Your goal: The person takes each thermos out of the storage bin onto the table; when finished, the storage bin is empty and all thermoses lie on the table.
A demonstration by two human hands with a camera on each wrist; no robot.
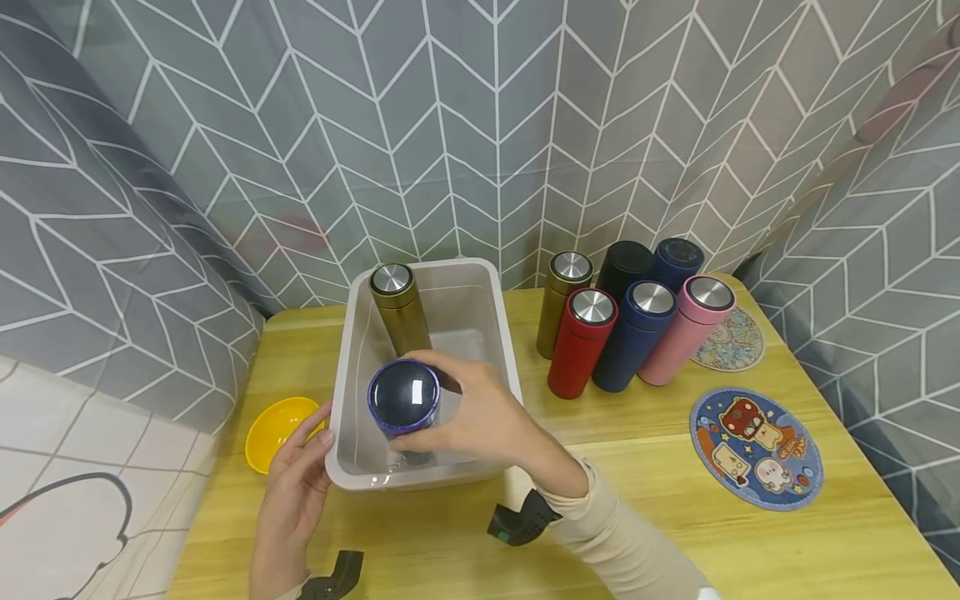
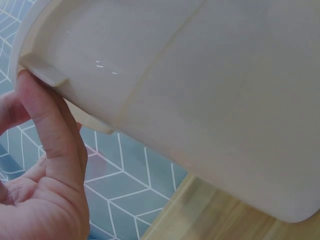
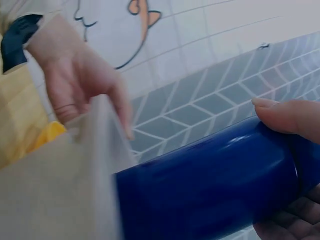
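My right hand (image 1: 480,408) grips a blue vacuum flask (image 3: 210,185) near its top, thumb on one side and fingers on the other. Its glossy dark lid (image 1: 405,392) faces up, and its body reaches down inside the light grey plastic bin (image 1: 510,358). At the bin's left side, my left hand (image 1: 296,475) holds the rim, thumb and fingertips against the edge beside a small lip (image 2: 45,72). An olive-gold flask (image 1: 401,312) with a steel-topped lid stands in the bin's back left corner.
Right of the bin stand several flasks: olive (image 1: 557,308), black (image 1: 624,267), red (image 1: 577,350), pink (image 1: 686,333) and two blue, one in front (image 1: 630,342). Patterned round mats (image 1: 757,450) lie further right. A yellow bowl (image 1: 273,425) sits left of the bin. A patterned curtain (image 1: 480,125) hangs behind the table.
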